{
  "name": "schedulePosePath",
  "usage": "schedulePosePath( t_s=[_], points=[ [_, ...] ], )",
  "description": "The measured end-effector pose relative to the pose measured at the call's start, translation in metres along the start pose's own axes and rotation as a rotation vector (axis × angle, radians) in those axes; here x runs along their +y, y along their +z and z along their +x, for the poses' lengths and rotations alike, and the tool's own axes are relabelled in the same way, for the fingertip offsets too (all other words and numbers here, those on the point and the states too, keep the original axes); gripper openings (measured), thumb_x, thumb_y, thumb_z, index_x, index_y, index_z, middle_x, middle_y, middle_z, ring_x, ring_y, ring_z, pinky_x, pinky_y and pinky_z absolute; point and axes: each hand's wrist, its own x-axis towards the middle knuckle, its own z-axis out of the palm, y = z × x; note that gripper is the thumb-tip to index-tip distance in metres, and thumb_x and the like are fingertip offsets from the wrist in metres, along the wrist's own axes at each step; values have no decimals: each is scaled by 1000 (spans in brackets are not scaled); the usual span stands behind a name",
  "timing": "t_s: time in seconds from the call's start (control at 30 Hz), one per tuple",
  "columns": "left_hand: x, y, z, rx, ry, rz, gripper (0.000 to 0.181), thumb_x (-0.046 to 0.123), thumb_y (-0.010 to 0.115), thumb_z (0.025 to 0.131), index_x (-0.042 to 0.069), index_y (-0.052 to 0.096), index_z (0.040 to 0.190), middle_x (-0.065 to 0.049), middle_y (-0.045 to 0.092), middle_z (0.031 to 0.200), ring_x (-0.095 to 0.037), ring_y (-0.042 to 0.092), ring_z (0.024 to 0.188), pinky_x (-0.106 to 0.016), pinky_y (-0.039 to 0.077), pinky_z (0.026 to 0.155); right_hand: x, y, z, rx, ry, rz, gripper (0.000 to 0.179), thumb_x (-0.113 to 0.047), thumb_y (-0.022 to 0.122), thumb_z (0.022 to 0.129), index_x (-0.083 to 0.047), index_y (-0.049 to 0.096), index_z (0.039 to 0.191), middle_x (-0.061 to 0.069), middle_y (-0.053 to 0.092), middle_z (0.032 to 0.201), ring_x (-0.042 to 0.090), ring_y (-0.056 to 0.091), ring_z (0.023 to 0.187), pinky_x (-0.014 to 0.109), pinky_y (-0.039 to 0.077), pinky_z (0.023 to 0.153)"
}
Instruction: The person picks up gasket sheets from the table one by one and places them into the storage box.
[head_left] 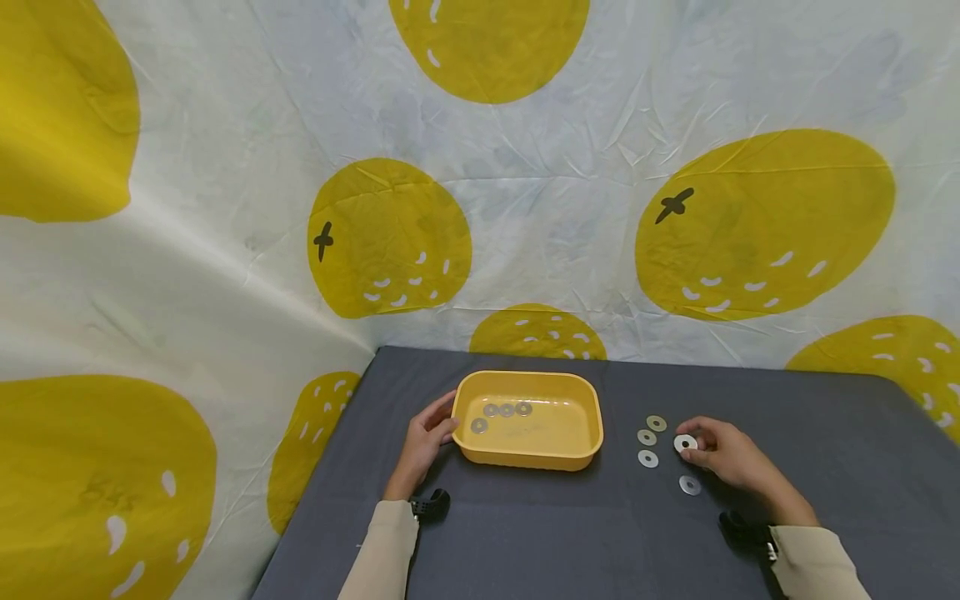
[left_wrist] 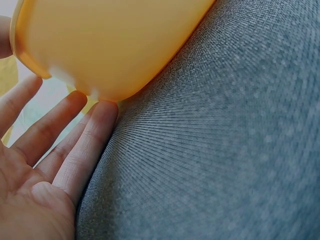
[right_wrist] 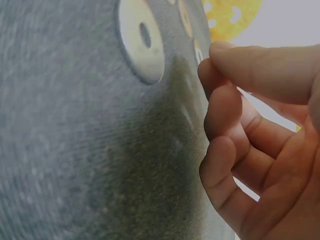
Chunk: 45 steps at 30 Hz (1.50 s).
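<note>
A yellow rectangular plastic tray (head_left: 525, 461) stands on the dark cloth, with several flat metal washers (head_left: 507, 410) lying at its left inside. My left hand (head_left: 423, 442) grips the tray's left end, thumb at the rim; in the left wrist view its fingers (left_wrist: 82, 155) touch the outer wall. To the right of the tray, my right hand (head_left: 731, 454) pinches a washer (head_left: 686, 443) between thumb and fingertips. That washer is hidden behind the fingers in the right wrist view. A loose washer (right_wrist: 142, 40) lies close by on the cloth.
Left of my right hand, three washers (head_left: 647, 437) lie in a loose column. Another washer (head_left: 690, 485) is nearer to me. Dark grey cloth (head_left: 540, 533) covers the table. A white sheet with yellow fruit print (head_left: 555, 233) hangs behind and at the left.
</note>
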Motion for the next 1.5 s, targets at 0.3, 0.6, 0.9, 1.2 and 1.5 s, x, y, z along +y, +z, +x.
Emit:
schedulePosePath(
  t_s=[0.3,0.6,0.9,1.2,1.5],
  points=[
    [1,1,-1,18,-14,3,50,16,66,100,25,56,148,-13,64,141,-29,66,123,-31,61,88,-4,-2,2,12,-3,156,41,-4,78,88,8,59,122,1,63,75,4,50,60,24,43,54],
    [2,0,-1,4,-9,-11,50,14,64,101,25,55,149,-15,63,141,-34,65,124,-29,61,86,-14,-3,2,34,25,198,44,-5,79,87,8,57,123,6,68,81,4,55,67,24,46,58],
    [2,-1,-1,-2,-14,-12,49,19,67,99,30,57,146,-13,64,140,-33,65,123,-29,61,86,-21,-2,1,52,58,186,44,-8,80,88,6,58,123,9,69,88,6,58,74,23,50,64],
    [1,0,0,14,-12,-2,50,17,66,99,27,57,147,-13,64,140,-28,67,122,-30,61,88,-30,0,4,108,32,151,40,-12,79,89,5,62,121,7,64,89,7,54,70,22,49,62],
    [2,0,0,3,1,-2,51,16,64,101,20,54,150,-18,61,143,-34,64,125,-29,61,87,-39,2,4,193,-28,50,34,-21,81,88,-5,69,116,6,59,93,7,48,73,24,42,61]
  ],
)
